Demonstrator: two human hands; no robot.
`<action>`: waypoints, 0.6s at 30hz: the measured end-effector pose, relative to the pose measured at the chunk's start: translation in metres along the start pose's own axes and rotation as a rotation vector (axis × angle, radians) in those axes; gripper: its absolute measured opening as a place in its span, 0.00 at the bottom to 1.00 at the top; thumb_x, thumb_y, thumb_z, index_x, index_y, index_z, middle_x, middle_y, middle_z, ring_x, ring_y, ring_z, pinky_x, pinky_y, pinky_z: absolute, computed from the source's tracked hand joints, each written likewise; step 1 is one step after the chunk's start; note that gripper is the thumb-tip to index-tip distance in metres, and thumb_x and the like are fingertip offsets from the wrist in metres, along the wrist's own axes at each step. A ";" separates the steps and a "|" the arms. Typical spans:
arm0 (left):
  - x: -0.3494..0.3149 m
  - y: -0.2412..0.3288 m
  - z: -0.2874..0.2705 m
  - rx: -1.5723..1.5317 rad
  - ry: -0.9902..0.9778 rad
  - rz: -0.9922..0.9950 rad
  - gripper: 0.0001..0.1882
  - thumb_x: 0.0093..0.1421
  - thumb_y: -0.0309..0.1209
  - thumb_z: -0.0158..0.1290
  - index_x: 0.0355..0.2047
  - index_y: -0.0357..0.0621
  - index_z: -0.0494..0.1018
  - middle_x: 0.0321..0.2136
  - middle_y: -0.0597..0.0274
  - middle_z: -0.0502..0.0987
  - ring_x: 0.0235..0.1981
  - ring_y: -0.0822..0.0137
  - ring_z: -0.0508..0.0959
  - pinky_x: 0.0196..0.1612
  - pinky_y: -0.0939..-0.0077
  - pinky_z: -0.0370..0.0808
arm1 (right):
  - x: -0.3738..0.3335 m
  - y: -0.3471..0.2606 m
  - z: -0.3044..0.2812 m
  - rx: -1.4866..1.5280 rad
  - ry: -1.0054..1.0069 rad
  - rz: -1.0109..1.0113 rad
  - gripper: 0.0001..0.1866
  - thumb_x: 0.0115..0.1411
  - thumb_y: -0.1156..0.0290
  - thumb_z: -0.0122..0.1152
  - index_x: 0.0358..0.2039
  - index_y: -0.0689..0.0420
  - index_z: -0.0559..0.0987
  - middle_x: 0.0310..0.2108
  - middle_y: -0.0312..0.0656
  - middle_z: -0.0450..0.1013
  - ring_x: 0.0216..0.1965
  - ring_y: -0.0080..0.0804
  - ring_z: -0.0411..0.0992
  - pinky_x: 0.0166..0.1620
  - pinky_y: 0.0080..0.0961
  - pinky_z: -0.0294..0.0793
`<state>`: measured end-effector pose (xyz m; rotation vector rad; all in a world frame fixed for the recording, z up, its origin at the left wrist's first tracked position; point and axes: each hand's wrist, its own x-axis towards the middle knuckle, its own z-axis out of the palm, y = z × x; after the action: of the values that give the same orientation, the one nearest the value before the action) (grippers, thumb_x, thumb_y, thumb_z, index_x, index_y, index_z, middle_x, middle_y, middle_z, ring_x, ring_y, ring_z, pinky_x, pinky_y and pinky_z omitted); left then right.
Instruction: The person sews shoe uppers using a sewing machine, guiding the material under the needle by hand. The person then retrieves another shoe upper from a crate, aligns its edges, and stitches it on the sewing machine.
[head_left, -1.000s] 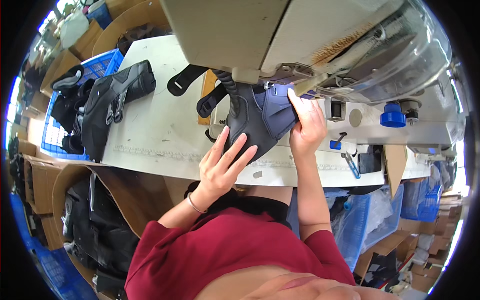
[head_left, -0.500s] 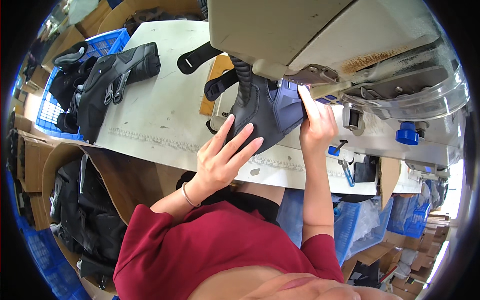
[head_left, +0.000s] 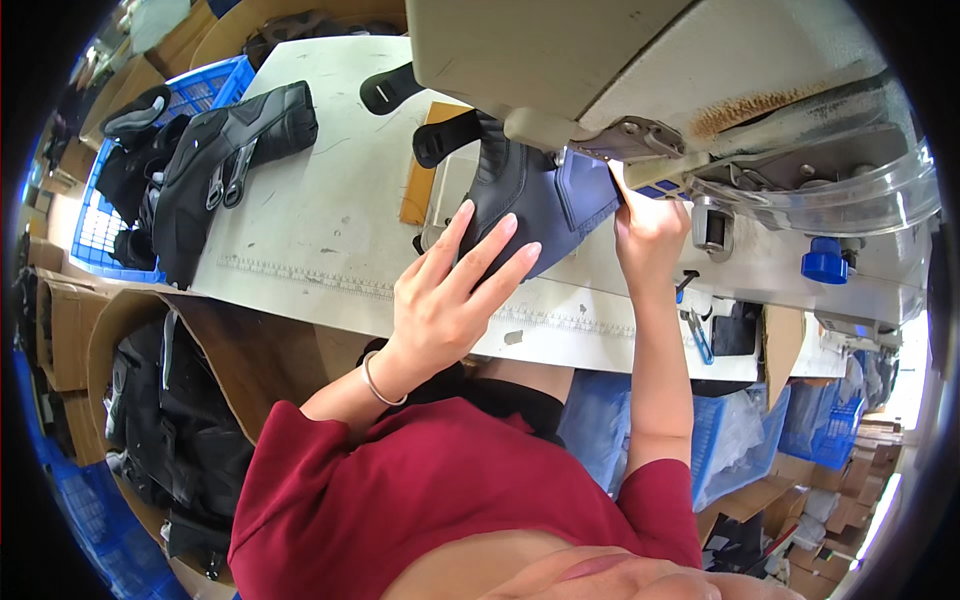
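Note:
A dark boot upper (head_left: 535, 205) with straps lies under the head of a sewing machine (head_left: 545, 60). My left hand (head_left: 445, 290) rests on the upper's near left side, its fingers stretched out and spread. At the upper's right edge, my right hand (head_left: 650, 235) grips the bluish-looking panel (head_left: 590, 195) beside the machine's presser area. Its fingertips are partly hidden by the machine parts. One black strap (head_left: 392, 90) sticks out to the left, and a second strap (head_left: 447, 138) lies below it.
Left on the white table (head_left: 300, 220) lies another dark boot upper (head_left: 225, 150) with scissors (head_left: 238, 175), beside a blue crate (head_left: 92, 225). Black pieces fill a cardboard box (head_left: 225, 370) at lower left. Blue-handled snips (head_left: 698, 335) and a dark flat object (head_left: 735, 330) lie right.
The boot upper has turned slightly and shifted under the machine, its straps moving with it. My right hand has moved right and its index finger has slipped behind the machine parts.

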<state>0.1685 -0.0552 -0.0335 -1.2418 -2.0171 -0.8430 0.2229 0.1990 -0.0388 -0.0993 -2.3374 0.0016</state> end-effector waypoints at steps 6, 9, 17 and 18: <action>0.005 -0.007 0.004 0.014 0.036 0.053 0.19 0.49 0.30 0.59 0.43 0.66 0.79 0.46 0.66 0.77 0.46 0.53 0.77 0.28 0.76 0.75 | 0.006 0.001 0.001 0.188 -0.038 0.130 0.14 0.42 0.74 0.67 0.32 0.60 0.76 0.27 0.47 0.75 0.30 0.48 0.73 0.36 0.34 0.71; 0.008 -0.014 0.002 -0.007 0.008 0.061 0.19 0.49 0.27 0.58 0.41 0.65 0.80 0.46 0.65 0.77 0.46 0.52 0.77 0.28 0.76 0.75 | 0.006 -0.004 -0.001 0.187 -0.017 0.138 0.14 0.42 0.75 0.66 0.32 0.61 0.76 0.27 0.48 0.74 0.30 0.48 0.73 0.35 0.33 0.71; 0.024 -0.019 -0.007 -0.063 -0.031 0.040 0.19 0.38 0.26 0.64 0.35 0.57 0.82 0.42 0.63 0.79 0.45 0.53 0.78 0.41 0.70 0.80 | 0.010 -0.010 -0.006 0.115 -0.010 0.126 0.18 0.37 0.78 0.61 0.34 0.60 0.76 0.31 0.47 0.73 0.30 0.51 0.72 0.33 0.38 0.72; 0.026 -0.020 -0.007 -0.065 -0.033 0.042 0.19 0.38 0.26 0.64 0.35 0.57 0.82 0.42 0.63 0.79 0.45 0.53 0.78 0.41 0.70 0.80 | 0.010 -0.013 -0.007 0.104 -0.029 0.153 0.18 0.37 0.78 0.62 0.34 0.60 0.76 0.32 0.47 0.73 0.30 0.51 0.72 0.33 0.38 0.72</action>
<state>0.1418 -0.0547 -0.0134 -1.3378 -1.9968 -0.8790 0.2203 0.1870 -0.0268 -0.2265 -2.3480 0.2014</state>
